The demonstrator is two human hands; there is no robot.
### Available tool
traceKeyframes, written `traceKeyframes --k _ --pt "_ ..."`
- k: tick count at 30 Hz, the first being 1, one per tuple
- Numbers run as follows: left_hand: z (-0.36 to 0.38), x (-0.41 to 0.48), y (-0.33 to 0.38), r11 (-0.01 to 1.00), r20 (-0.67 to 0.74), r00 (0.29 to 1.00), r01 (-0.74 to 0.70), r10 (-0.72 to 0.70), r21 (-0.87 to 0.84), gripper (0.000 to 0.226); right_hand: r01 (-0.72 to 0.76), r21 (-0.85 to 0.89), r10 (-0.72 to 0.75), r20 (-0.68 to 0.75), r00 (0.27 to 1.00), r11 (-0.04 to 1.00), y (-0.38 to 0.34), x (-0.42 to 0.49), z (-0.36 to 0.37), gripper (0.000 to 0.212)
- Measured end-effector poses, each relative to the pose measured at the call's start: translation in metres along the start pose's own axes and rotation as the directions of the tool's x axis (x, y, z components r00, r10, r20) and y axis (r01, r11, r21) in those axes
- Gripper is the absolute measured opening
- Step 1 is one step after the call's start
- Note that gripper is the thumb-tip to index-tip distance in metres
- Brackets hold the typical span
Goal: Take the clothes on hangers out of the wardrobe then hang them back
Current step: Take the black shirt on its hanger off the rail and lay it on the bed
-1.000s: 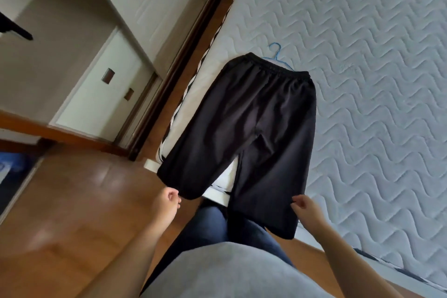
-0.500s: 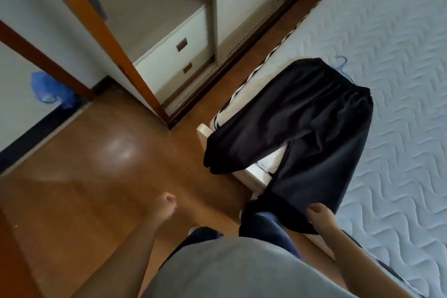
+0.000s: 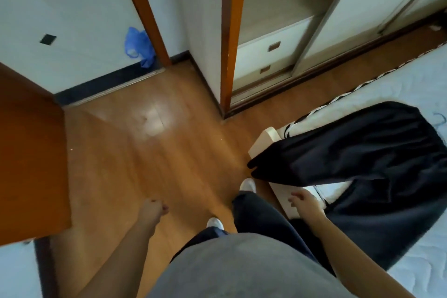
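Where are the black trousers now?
In the head view, at right: the black trousers lie spread on the white mattress, legs draping over its corner, beyond the right hand.

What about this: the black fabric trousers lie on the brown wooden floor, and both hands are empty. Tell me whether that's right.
Wrong on one point: in the head view the black fabric trousers lie on the white quilted mattress, not the floor. The left hand and right hand are empty.

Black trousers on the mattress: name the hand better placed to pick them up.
Right. The right hand hangs empty, fingers relaxed, just beside the black trousers draped over the mattress corner. The left hand is farther off, over the wooden floor, on the person's other side.
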State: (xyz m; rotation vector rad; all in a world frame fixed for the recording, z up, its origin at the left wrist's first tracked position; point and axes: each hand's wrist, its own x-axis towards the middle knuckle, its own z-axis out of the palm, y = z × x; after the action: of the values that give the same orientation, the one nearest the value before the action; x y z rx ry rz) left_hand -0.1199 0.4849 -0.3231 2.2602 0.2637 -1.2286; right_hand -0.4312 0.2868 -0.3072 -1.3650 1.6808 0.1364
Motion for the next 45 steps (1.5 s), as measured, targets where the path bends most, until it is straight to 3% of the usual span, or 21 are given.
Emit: traceKeyframes --k 5,9,13,17,20,22,26,30,32,38,45 --pt "0.033 -0.001 0.090 0.979 0.025 0.979 -0.204 0.205 -0.012 0.020 0.015 0.172 -0.019 0.019 1.000 0.985 -0.069 0.047 -0.018 0.017" --pt "0.062 -0.010 0.203 0.874 0.073 0.880 -0.476 0.470 0.104 0.021 0.095 0.252 -0.095 -0.013 0.995 0.963 -0.137 0.104 -0.048 0.019" --pt "0.079 -0.051 0.331 0.691 0.043 0.704 -0.705 0.709 0.156 0.017 0.287 0.249 -0.276 -0.079 0.958 0.925 -0.214 0.136 -0.107 0.018" --pt "0.077 -0.094 0.429 0.430 -0.030 0.430 -0.893 0.902 0.134 0.022 0.510 0.230 -0.469 -0.211 0.858 0.829 -0.299 0.149 -0.170 0.013" --pt "0.056 -0.123 0.483 0.268 -0.090 0.256 -0.949 0.962 0.166 0.022 0.619 0.333 -0.561 -0.262 0.785 0.711 -0.360 0.147 -0.205 0.015" --pt "0.038 -0.138 0.517 0.192 -0.151 0.166 -0.966 0.974 0.176 0.023 0.690 0.359 -0.618 -0.307 0.724 0.629 -0.397 0.139 -0.224 0.018" --pt "0.009 -0.171 0.580 -0.023 -0.296 -0.090 -0.975 0.951 0.221 0.026 0.804 0.329 -0.694 -0.405 0.594 0.496 -0.462 0.114 -0.259 0.018" --pt "-0.006 -0.207 0.636 -0.251 -0.363 -0.382 -0.899 0.850 0.359 0.034 0.898 0.252 -0.738 -0.512 0.439 0.360 -0.521 0.083 -0.294 0.022" --pt "-0.011 -0.223 0.660 -0.326 -0.401 -0.485 -0.855 0.777 0.403 0.036 0.930 0.204 -0.752 -0.546 0.368 0.307 -0.547 0.069 -0.312 0.021" --pt "-0.028 -0.264 0.709 -0.420 -0.503 -0.587 -0.808 0.635 0.413 0.047 0.983 0.076 -0.768 -0.614 0.180 0.170 -0.611 0.041 -0.360 0.015" --pt "-0.043 -0.320 0.745 -0.457 -0.530 -0.668 -0.744 0.523 0.487 0.065 0.983 -0.147 -0.790 -0.612 -0.001 0.113 -0.690 0.026 -0.412 0.013"
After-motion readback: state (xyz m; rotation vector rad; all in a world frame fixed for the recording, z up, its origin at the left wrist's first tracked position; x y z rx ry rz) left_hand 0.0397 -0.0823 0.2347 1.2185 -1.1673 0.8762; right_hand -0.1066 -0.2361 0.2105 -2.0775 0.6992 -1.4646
